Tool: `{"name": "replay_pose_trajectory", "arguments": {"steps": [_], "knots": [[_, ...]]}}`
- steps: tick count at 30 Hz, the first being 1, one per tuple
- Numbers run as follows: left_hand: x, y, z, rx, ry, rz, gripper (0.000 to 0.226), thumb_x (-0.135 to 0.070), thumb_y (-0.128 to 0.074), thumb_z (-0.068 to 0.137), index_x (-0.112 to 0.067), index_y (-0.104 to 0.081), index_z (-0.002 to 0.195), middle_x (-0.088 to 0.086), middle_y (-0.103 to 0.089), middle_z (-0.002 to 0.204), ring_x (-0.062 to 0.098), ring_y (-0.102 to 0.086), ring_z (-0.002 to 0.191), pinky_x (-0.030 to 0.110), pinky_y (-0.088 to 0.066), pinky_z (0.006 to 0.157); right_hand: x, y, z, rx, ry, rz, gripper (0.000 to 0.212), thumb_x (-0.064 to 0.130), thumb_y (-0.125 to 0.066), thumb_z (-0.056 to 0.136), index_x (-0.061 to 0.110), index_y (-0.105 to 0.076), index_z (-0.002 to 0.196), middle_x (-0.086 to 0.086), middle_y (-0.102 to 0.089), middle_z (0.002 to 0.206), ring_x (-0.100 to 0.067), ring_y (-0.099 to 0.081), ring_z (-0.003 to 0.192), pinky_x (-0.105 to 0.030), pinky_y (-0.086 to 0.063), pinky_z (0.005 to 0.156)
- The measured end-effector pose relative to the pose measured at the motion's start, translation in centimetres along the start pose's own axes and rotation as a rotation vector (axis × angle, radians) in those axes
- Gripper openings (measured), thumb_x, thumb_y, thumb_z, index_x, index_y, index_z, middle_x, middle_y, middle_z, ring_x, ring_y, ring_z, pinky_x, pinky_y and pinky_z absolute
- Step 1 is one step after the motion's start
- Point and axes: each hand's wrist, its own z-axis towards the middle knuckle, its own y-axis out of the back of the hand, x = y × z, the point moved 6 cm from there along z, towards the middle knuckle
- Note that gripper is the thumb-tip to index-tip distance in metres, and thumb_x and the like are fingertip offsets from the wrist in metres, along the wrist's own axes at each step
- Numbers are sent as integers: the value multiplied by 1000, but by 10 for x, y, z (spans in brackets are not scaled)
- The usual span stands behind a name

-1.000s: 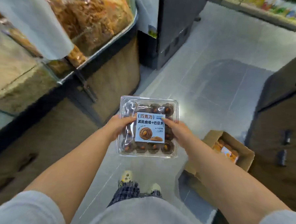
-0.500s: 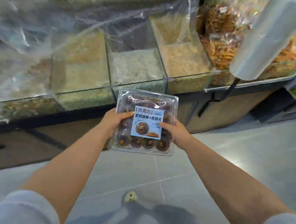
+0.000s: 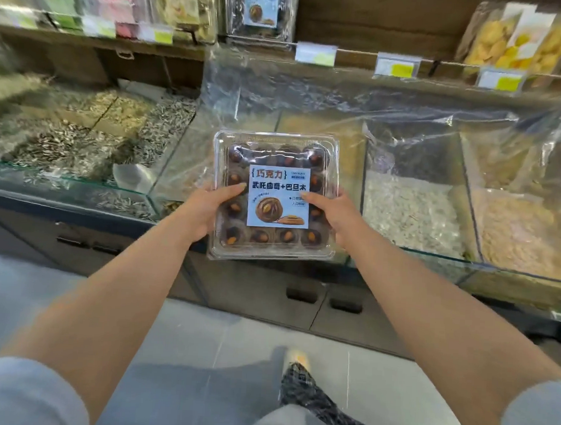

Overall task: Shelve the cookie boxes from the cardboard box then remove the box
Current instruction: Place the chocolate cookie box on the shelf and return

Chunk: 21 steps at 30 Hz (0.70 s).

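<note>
Seeds on the far left: glass-fronted bulk bins of striped sunflower seeds [image 3: 81, 143] are sitting under a row of blurred snack packets. Next, left hand [image 3: 204, 210] is gripping the left edge of the clear square plastic clamshell of chocolate almond cookies [image 3: 277, 153], with the thumb curled over the lid and just touching the blue label, and the other fingers hidden underneath. That clamshell is being held flat, label up, in mid-air in front of the bins, and it isn't resting on anything. Behind it, crinkled clear plastic film [image 3: 311, 93] is covering the middle bins. Above and beyond it, a matching upright cookie clamshell with the same blue label [image 3: 260, 11] is standing on the dark wooden upper shelf [image 3: 355, 53]. The bare stretch of wood just right of it is looking like the free slot. On the other side, right hand [image 3: 335, 217] is mirroring the left, thumb curled on top near the label's right edge, fingers out of sight below. Key geometry: the slot is lying up and forward of both hands, roughly on the centreline. The clamshell is near-square, so there's no long axis to line up, and neither hand is clearly nearer. My read is that it'll need tipping from flat to upright on the way up. Further right, glass bins of pale flakes [image 3: 409, 212] and clear bags of yellow dried snacks [image 3: 512, 39] are sitting off to the side. No cardboard box in view.
</note>
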Motion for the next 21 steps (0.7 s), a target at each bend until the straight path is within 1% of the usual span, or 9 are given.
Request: {"name": "replay_pose_trajectory", "arguments": {"steps": [3, 7, 9, 11, 12, 16, 18, 20, 21], "knots": [[-20, 19, 29, 27, 16, 66, 13, -15, -59, 92, -11, -66, 102, 3, -76, 83, 17, -73, 74, 29, -58, 56, 30, -24, 43, 25, 45, 14, 32, 16, -80, 75, 16, -60, 99, 0, -75, 81, -10, -72, 65, -27, -58, 59], [-52, 37, 80, 13, 23, 155, 16, -22, -57, 94, -13, -65, 104, -1, -76, 81, 10, -73, 71, 21, -55, 52, 64, -51, 100, 44, 63, 33, 30, 16, -78, 77, 12, -61, 101, 0, -74, 77, -10, -71, 61, -23, -55, 50], [-74, 46, 111, -14, -25, 178, 18, -24, -57, 94, -12, -64, 106, 0, -76, 83, 13, -73, 75, 23, -56, 55, 78, -63, 133, 78, 67, 33, 35, 17, -77, 79, 10, -63, 110, -1, -75, 83, -13, -72, 70, -26, -57, 58], [-97, 53, 141, -55, -96, 171, 13, -22, -56, 95, -13, -65, 99, -1, -76, 77, 13, -73, 70, 24, -56, 55, 90, -75, 165, 123, 66, -3, 37, 20, -75, 81, 12, -61, 115, -3, -74, 98, -17, -71, 87, -33, -57, 78], [-107, 55, 155, -78, -123, 163, 12, -21, -55, 95, -14, -65, 95, -2, -75, 74, 12, -72, 67, 23, -55, 53, 95, -81, 180, 147, 61, -20, 34, 21, -73, 83, 14, -60, 113, -3, -72, 102, -17, -68, 91, -33, -55, 83], [-139, 65, 211, -131, -165, 134, 11, -19, -57, 95, -14, -66, 93, -1, -76, 79, 10, -72, 67, 22, -55, 53, 126, -97, 230, 134, 109, -61, 39, 23, -73, 84, 21, -49, 114, 9, -65, 102, -5, -58, 90, -25, -45, 80], [-152, 69, 237, -133, -143, 135, 10, -22, -58, 94, -15, -66, 93, -2, -75, 83, 10, -72, 66, 22, -55, 53, 143, -99, 252, 75, 176, -92, 45, 23, -75, 81, 23, -49, 117, 6, -64, 105, -5, -59, 91, -23, -44, 81], [-166, 70, 261, -99, -115, 143, 11, -25, -57, 95, -18, -65, 91, -3, -76, 79, 10, -71, 64, 23, -55, 50, 160, -101, 273, 31, 232, -91, 43, 20, -77, 79, 22, -51, 114, 8, -64, 99, 0, -59, 85, -17, -44, 72], [-174, 69, 272, -72, -103, 159, 13, -27, -56, 95, -19, -65, 92, -3, -76, 78, 11, -71, 64, 25, -55, 50, 169, -101, 282, -2, 257, -94, 45, 21, -78, 78, 20, -53, 115, 8, -66, 101, -3, -61, 87, -19, -44, 73]]}}
